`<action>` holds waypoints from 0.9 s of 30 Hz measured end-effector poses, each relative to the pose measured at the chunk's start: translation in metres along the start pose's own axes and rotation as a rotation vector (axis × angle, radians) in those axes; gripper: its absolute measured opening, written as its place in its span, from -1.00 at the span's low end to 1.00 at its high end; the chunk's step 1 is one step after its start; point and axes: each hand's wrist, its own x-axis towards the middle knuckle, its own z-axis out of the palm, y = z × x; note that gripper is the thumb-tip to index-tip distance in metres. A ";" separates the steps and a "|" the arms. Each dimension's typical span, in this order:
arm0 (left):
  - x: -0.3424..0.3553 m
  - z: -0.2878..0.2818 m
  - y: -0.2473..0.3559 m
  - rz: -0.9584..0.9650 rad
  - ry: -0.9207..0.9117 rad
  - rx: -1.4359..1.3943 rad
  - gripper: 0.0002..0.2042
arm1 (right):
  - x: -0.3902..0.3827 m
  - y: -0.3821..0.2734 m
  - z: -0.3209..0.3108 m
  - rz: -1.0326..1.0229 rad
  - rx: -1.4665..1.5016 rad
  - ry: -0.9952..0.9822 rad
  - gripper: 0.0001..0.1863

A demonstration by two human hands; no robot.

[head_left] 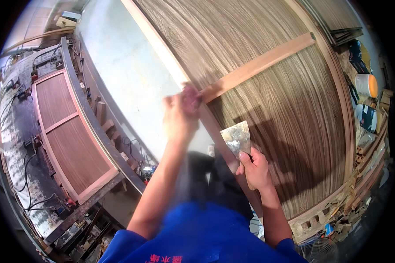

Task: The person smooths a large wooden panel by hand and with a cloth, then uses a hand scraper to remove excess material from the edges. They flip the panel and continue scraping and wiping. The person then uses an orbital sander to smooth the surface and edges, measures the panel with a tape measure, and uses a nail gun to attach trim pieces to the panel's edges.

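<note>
My left hand (180, 118), blurred, grips a crumpled maroon cloth or pad (191, 98) against the pale wooden edge strip (159, 47) of a large wood-grained panel (289, 101), where a cross batten (267, 59) meets it. My right hand (254, 171) holds a stained metal putty knife (236, 133) by its handle, thumb against the blade's base, over the same edge strip lower down. The knife casts a shadow on the brown panel.
A pale board surface (114, 74) lies left of the panel. At far left, a smaller framed panel (74, 149) rests on a bench among clamps and cables. Offcuts, a white-and-orange tub (365, 85) and other containers line the right; a fan (319, 250) stands at lower right.
</note>
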 end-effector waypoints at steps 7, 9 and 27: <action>0.048 0.033 -0.013 0.411 -0.343 0.201 -0.71 | 0.033 -0.037 0.003 0.117 0.174 0.047 -0.75; 0.046 0.026 -0.018 0.446 -0.384 0.249 -0.72 | 0.043 -0.048 0.006 0.126 0.161 0.055 -0.75; 0.039 -0.004 -0.055 0.404 -0.891 0.182 -0.70 | 0.227 -0.230 0.018 -0.225 -1.368 -0.221 -0.67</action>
